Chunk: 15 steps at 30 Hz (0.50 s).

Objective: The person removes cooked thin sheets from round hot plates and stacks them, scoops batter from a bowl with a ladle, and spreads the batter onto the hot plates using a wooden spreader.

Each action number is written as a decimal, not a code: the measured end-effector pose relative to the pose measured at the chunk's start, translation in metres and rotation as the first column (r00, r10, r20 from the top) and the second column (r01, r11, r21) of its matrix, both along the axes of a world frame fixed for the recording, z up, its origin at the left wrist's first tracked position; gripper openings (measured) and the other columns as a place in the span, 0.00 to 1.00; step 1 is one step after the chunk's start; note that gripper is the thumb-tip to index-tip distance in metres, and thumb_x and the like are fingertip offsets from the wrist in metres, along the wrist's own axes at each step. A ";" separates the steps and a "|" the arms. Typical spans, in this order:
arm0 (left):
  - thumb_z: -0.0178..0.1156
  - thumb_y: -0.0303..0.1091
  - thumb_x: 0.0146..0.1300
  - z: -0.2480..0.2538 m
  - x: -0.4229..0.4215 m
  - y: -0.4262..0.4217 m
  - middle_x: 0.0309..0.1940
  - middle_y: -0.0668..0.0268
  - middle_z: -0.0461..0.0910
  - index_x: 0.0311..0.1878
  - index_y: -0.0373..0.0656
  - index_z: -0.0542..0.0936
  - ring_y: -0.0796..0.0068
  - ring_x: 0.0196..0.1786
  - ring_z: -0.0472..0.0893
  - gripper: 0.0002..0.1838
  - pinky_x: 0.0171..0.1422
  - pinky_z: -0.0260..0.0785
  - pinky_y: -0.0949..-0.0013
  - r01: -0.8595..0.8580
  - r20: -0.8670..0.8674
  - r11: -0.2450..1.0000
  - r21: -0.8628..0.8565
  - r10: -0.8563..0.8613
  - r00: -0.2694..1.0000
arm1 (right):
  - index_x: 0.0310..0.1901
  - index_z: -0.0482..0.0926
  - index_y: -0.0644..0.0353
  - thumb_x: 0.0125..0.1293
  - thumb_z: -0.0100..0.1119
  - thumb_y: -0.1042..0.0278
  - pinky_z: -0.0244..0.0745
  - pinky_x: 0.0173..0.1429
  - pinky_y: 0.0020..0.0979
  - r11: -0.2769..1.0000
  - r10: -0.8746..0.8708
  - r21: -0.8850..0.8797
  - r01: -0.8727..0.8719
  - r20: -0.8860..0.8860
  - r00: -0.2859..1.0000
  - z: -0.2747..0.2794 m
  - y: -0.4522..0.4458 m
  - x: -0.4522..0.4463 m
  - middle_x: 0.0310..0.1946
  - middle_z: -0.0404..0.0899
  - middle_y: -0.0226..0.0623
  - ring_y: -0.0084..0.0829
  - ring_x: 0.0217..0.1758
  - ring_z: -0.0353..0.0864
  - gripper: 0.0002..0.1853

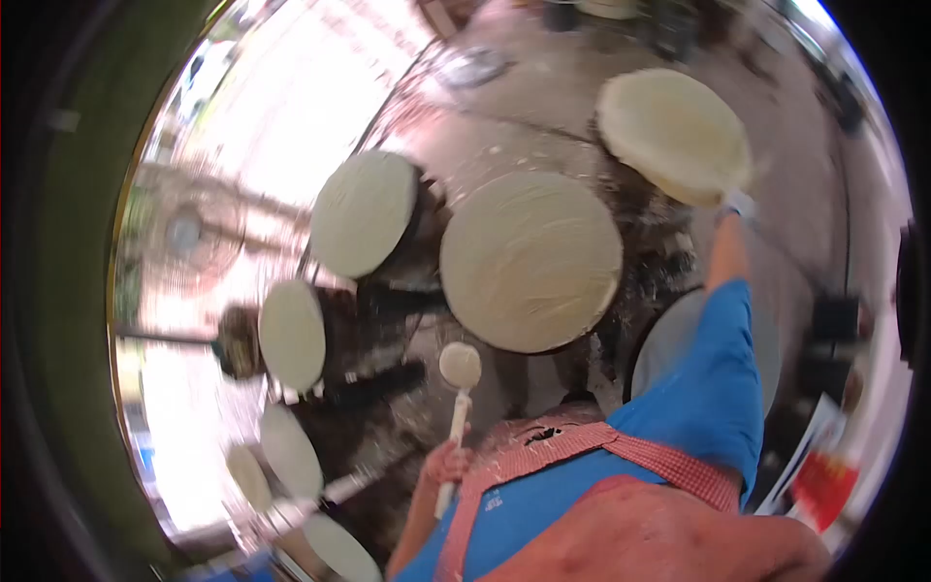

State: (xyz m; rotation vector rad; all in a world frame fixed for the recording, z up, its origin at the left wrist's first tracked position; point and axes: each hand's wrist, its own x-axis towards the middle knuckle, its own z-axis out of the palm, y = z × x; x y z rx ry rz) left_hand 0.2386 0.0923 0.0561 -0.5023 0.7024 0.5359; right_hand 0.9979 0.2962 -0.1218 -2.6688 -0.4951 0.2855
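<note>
My left hand (448, 462) is closed round the long pale handle of a ladle (460, 367), its round cream-coloured end pointing away from me. Beyond it lies a large, pale batter-like round (530, 262) with streaks across its surface. On the far right, my right hand (734, 204) reaches to the near edge of another thick, pale yellow round (672, 134). Something whitish shows at that hand; blur hides its fingers and whether they grip anything. A further grey-white round (664, 339) is partly covered by my blue sleeve.
Several more pale rounds stand along the left, among them one on a dark round base (361, 213) and a smaller one (292, 336). Behind them is a fan (184, 233). Dark supports stand between the rounds. At right lies a red item (824, 490).
</note>
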 end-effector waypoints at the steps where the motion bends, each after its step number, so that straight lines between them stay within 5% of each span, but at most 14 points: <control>1: 0.44 0.35 0.66 0.000 -0.002 0.001 0.16 0.71 0.57 0.58 0.47 0.66 0.86 0.14 0.58 0.18 0.09 0.49 0.83 -0.024 -0.011 1.000 0.015 0.024 1.000 | 0.42 0.79 0.62 0.56 0.51 0.52 0.73 0.37 0.36 0.993 -0.021 0.117 0.017 0.034 0.999 -0.007 -0.001 -0.003 0.39 0.80 0.43 0.38 0.39 0.79 0.22; 6: 0.45 0.34 0.65 -0.005 -0.012 -0.014 0.17 0.71 0.58 0.57 0.49 0.66 0.87 0.14 0.57 0.17 0.09 0.49 0.85 -0.260 0.159 0.966 0.003 0.256 0.954 | 0.47 0.75 0.64 0.58 0.50 0.55 0.72 0.33 0.32 0.868 0.217 0.414 -0.275 0.182 0.959 0.041 0.002 -0.073 0.38 0.79 0.41 0.34 0.35 0.77 0.22; 10: 0.46 0.33 0.65 -0.009 -0.052 -0.031 0.17 0.70 0.59 0.57 0.51 0.66 0.87 0.13 0.57 0.16 0.09 0.49 0.86 -0.376 0.215 0.927 0.001 0.367 0.905 | 0.51 0.73 0.66 0.60 0.50 0.57 0.71 0.31 0.28 0.563 0.606 0.565 -0.603 0.214 0.766 0.080 0.017 -0.210 0.37 0.79 0.39 0.31 0.31 0.76 0.23; 11: 0.46 0.33 0.65 -0.012 -0.068 -0.033 0.17 0.70 0.59 0.56 0.51 0.66 0.88 0.13 0.56 0.16 0.09 0.49 0.86 -0.382 0.207 0.924 -0.003 0.374 0.904 | 0.52 0.72 0.66 0.60 0.50 0.57 0.71 0.30 0.27 0.496 0.729 0.570 -0.655 0.136 0.670 0.083 0.026 -0.268 0.37 0.78 0.38 0.30 0.30 0.75 0.23; 12: 0.46 0.32 0.64 -0.015 -0.080 -0.032 0.15 0.72 0.58 0.53 0.50 0.68 0.89 0.12 0.55 0.13 0.09 0.49 0.86 -0.378 0.207 0.926 0.001 0.369 0.906 | 0.51 0.74 0.60 0.60 0.51 0.60 0.65 0.24 0.22 0.746 0.646 0.511 -0.427 -0.396 0.653 0.110 0.024 -0.330 0.29 0.75 0.31 0.23 0.24 0.70 0.20; 14: 0.47 0.32 0.64 -0.016 -0.115 -0.038 0.16 0.72 0.58 0.53 0.50 0.68 0.89 0.12 0.55 0.14 0.08 0.49 0.86 -0.377 0.187 0.926 0.014 0.368 0.911 | 0.50 0.76 0.59 0.58 0.51 0.64 0.60 0.21 0.21 0.546 0.836 0.366 -0.753 -0.183 0.517 0.154 0.008 -0.465 0.26 0.73 0.27 0.17 0.22 0.65 0.18; 15: 0.47 0.31 0.64 -0.016 -0.133 -0.041 0.16 0.72 0.59 0.53 0.50 0.68 0.89 0.12 0.55 0.14 0.08 0.49 0.86 -0.389 0.161 0.921 0.019 0.382 0.910 | 0.49 0.76 0.61 0.58 0.51 0.63 0.65 0.25 0.24 0.335 0.934 0.474 -0.814 -0.052 0.354 0.100 0.024 -0.492 0.27 0.77 0.30 0.20 0.24 0.70 0.18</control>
